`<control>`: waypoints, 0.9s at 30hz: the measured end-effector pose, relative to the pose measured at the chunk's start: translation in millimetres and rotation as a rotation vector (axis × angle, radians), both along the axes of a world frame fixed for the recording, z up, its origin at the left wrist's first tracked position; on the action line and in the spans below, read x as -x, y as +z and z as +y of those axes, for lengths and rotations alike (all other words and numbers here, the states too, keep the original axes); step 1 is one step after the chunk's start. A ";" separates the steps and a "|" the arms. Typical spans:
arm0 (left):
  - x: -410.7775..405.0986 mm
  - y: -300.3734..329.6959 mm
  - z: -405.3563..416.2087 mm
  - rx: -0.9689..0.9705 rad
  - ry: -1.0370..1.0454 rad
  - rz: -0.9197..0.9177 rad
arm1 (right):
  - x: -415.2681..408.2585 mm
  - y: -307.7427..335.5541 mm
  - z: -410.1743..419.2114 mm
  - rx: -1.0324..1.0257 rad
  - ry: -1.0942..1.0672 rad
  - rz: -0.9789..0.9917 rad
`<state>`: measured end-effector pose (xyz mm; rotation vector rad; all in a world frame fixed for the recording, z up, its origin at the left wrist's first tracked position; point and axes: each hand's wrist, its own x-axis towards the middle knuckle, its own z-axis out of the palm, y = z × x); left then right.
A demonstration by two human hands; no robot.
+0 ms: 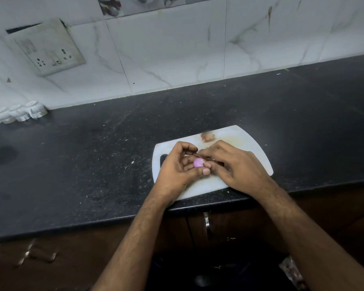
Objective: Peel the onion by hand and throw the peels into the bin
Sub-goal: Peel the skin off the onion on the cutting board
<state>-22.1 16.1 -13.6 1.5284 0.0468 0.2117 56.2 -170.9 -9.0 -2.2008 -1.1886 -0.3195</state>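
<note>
A small onion (pixel 198 163), its bared part shiny pink-purple, sits between both hands above a white cutting board (pixel 248 141). My left hand (pixel 177 166) cups it from the left, thumb under it. Fingertips of my right hand (pixel 235 164) pinch brownish skin at the onion's top and right side. A loose piece of dry peel (pixel 207 136) lies on the board behind the hands. No bin is in view.
The board lies on a dark stone counter (pixel 93 164) near its front edge. White tiled wall with a switch and socket plate (pixel 48 49) stands behind. Small white cups (pixel 19 112) sit at the far left. Cabinet doors with a metal handle (pixel 206 222) are below.
</note>
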 end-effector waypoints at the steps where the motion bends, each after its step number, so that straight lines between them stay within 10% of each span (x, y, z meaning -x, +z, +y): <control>1: -0.2 -0.3 0.4 -0.013 -0.002 0.002 | -0.1 1.1 0.3 0.026 0.014 0.012; 27: -3.8 -6.4 1.1 -0.188 -0.030 0.030 | -7.0 -2.0 3.5 0.195 -0.150 0.025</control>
